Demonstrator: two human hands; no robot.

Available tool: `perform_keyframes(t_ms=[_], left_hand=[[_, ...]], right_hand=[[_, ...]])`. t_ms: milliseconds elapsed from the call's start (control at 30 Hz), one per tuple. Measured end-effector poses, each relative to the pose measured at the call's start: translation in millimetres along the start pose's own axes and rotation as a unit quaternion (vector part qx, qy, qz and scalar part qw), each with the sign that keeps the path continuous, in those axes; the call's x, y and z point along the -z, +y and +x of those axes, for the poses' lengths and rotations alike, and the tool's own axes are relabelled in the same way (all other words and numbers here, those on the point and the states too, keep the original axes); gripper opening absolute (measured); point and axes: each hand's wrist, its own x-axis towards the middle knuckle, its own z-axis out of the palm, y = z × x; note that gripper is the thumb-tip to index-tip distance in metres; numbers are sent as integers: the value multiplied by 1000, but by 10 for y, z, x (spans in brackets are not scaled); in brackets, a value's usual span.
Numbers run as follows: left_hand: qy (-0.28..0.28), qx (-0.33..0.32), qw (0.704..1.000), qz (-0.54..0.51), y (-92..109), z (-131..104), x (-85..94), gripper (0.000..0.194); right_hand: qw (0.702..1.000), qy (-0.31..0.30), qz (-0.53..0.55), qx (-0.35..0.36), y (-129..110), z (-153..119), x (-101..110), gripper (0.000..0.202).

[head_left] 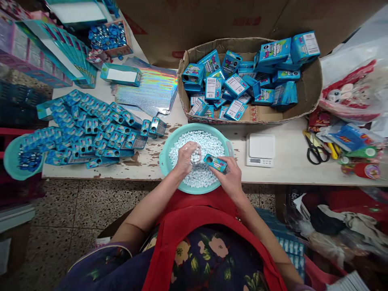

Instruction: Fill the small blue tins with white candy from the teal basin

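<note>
**While the left hand scoops, the right hand keeps the box ready**

As the left hand (187, 158) is curled closed around a small heap of white candies (209, 146) inside the teal basin (169, 142), the right hand (230, 178) pinches a small blue box (215, 163) between thumb and fingers, just above the basin's near side. To do this step well, I judge the box mouth should stay over the basin, so pieces that fall land back in the pile, and the handful should be small enough to pour slowly.

A white kitchen scale (260, 149) stands just right of the basin. Behind it, a cardboard tray (312, 85) holds many blue boxes. To the left, a large group of small boxes (91, 131) lies on the table (287, 169), near the basin. Scissors (315, 150) lie further right. Nothing blocks the hands, but the basin overhangs the table edge.
</note>
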Motion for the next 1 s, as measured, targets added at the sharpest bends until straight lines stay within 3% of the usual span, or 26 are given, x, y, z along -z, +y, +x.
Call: perform_keyframes(t_ms=[100,233,367,767,1000], left_hand=[[-9,-24,995,-91,142,-161,-145,22],[36,-59,990,-121,152,-162,-201,24],[58,-68,990,-107,132,-115,-198,25],[38,-57,994,-80,232,-187,-253,25],[40,-105,991,-77,212,-181,-270,28]], right_hand=[[997,-45,-46,40,-44,-2,-102,30],[993,-64,-82,52,-86,-4,-177,29],[992,-67,-92,51,-119,13,-170,29],[998,-50,-37,26,-110,19,-133,33],[998,-48,-19,23,-139,9,-174,33]])
